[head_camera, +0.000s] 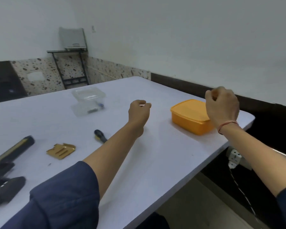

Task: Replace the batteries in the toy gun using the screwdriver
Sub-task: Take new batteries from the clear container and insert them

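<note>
The black and gold toy gun [10, 156] lies at the table's left edge, its grip [7, 189] toward me. Its gold battery cover [61, 151] lies loose beside it. The black-handled screwdriver [99, 135] lies on the table, partly hidden under my left forearm. My left hand [139, 113] hovers over the table's middle with fingers curled, and a small pale sliver shows pinched at its fingertips. I cannot tell what the sliver is. My right hand [221, 106] is raised above the orange box [188, 118], fingers curled, with nothing seen in it.
The orange box has its lid on and stands near the table's right edge. A clear plastic container [89, 103] with small items inside stands further back. The white table [155, 162] ends at right above a wall socket [234, 157] with a cable.
</note>
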